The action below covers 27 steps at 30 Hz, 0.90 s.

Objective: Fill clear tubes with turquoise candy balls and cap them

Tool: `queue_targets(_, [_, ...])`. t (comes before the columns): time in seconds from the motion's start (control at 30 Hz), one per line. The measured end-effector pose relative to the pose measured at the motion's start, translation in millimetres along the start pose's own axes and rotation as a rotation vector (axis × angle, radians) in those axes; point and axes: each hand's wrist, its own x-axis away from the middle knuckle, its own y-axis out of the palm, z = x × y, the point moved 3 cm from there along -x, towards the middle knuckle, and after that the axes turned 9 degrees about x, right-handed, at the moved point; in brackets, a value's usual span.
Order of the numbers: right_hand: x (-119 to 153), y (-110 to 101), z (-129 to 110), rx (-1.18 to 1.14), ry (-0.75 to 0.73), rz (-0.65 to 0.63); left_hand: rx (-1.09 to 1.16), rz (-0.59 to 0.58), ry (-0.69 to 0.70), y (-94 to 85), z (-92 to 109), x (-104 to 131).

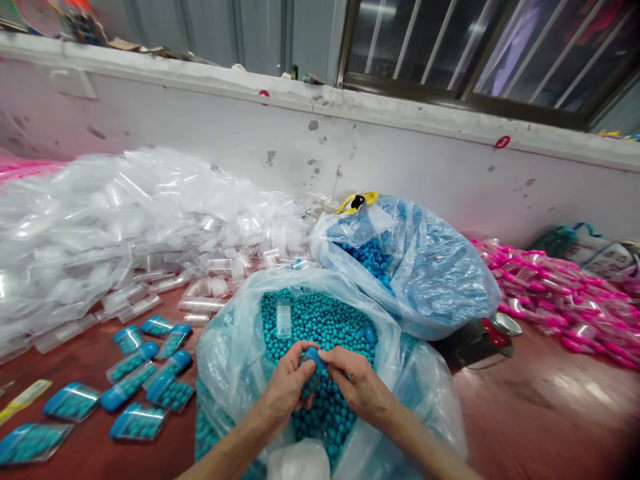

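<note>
Both my hands meet over an open plastic bag [225,340] full of teal beads [325,320]. My left hand [290,380] is wrapped round a small clear container of teal beads with a blue cap [314,357]. The fingers of my right hand [353,380] are pinched on that cap. One empty clear container [283,320] lies on the beads. Left of the bag, several filled containers [140,421] with blue caps are spread on the red table [100,460]. Behind, another bag [435,267] holds blue caps [370,257].
A large heap of clear containers [125,227] covers the back left. Pink packed items [565,300] are piled at the right. A dark object with a metal lid [506,325] stands beside the bags. A yellow strip [25,400] lies at the left, and a wall [400,160] runs behind.
</note>
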Motion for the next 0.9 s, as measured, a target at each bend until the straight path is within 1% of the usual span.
queue_targets(0.07, [3.6,4.2,-1.3,0.030,-0.027,-0.011,-0.019,0.064,-0.009,-0.1,-2.1,1.5])
queue_targets(0.13, [5.6,4.9,-0.9,-0.007,-0.005,-0.008,-0.036,0.091,-0.008,-1.4,-1.8,2.4])
queue_targets(0.2, [3.9,1.5,1.7,-0.132,0.067,-0.013,-0.044,0.042,0.009,-2.0,2.3,2.7])
queue_targets(0.3, [-4.6,-5.5,9.3,-0.435,0.268,-0.052,-0.051,-0.084,0.015,-1.8,11.7,3.4])
queue_targets(0.33, [-7.9,-7.1,11.4,-0.527,0.332,-0.059,-0.058,-0.109,0.012,-1.9,14.4,3.8])
queue_targets(0.4, [-13.4,-9.2,13.6,-0.648,0.420,-0.039,-0.086,-0.129,0.013,-2.6,18.1,5.0])
queue_targets(0.5, [-17.2,-11.3,12.8,-0.721,0.480,-0.004,-0.121,-0.130,0.021,-3.8,20.5,8.1])
queue_targets(0.53, [-17.3,-12.4,11.7,-0.752,0.488,-0.023,-0.120,-0.135,0.017,-3.9,21.0,9.7])
queue_targets(0.57, [-17.3,-14.0,10.1,-0.793,0.487,-0.071,-0.107,-0.146,0.009,-3.9,21.7,11.4])
queue_targets(0.67, [-16.2,-22.4,3.6,-0.949,0.436,-0.302,-0.009,-0.204,-0.062,-2.7,24.0,17.2])
queue_targets(0.7, [-15.7,-26.1,1.9,-0.989,0.415,-0.364,0.036,-0.222,-0.093,-2.4,24.8,18.8])
queue_targets(0.73, [-15.4,-29.6,0.7,-1.018,0.400,-0.400,0.082,-0.238,-0.120,-2.1,25.6,19.9])
queue_targets(0.77, [-15.1,-32.4,0.1,-1.039,0.388,-0.410,0.124,-0.248,-0.138,-2.3,26.4,20.4])
queue_targets(0.83, [-14.6,-33.7,-0.4,-1.065,0.376,-0.391,0.197,-0.241,-0.145,-4.0,27.6,19.9])
queue_targets(0.9, [-13.7,-29.4,0.3,-1.061,0.375,-0.320,0.247,-0.204,-0.125,-7.3,27.6,18.0])
